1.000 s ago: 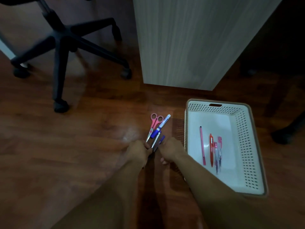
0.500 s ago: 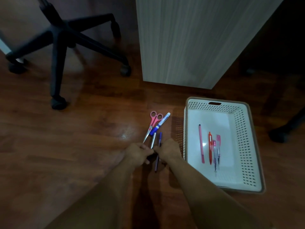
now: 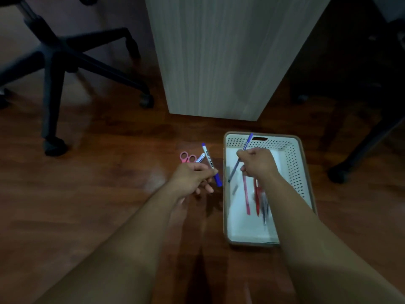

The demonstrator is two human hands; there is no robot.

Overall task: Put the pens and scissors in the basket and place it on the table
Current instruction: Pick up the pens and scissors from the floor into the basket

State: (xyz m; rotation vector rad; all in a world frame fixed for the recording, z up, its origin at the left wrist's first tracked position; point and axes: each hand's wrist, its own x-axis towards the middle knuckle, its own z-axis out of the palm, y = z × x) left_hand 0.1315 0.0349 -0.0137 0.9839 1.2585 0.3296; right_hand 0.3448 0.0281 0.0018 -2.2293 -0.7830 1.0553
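A white perforated basket (image 3: 293,154) sits on the wooden floor. Inside it lie a pink pen (image 3: 246,198), a red pen (image 3: 256,200) and other blurred pens. My right hand (image 3: 257,163) is over the basket's far half, shut on a thin blue pen (image 3: 246,145) held tilted. My left hand (image 3: 192,178) is just left of the basket, shut on a white-and-blue marker (image 3: 209,161). Beyond that hand, pink-handled scissors (image 3: 187,157) and another white pen (image 3: 200,158) show; whether the hand holds them I cannot tell.
A light wood panel (image 3: 219,58), part of a desk, stands on the floor right behind the basket. A black office chair base (image 3: 59,62) with castors spreads at the upper left. A dark leg and castor (image 3: 341,172) stand right of the basket.
Both hands lifted off the floor with pens. My right hand carried the thin blue pen rightward over the basket; my left hand raised the white-and-blue marker.
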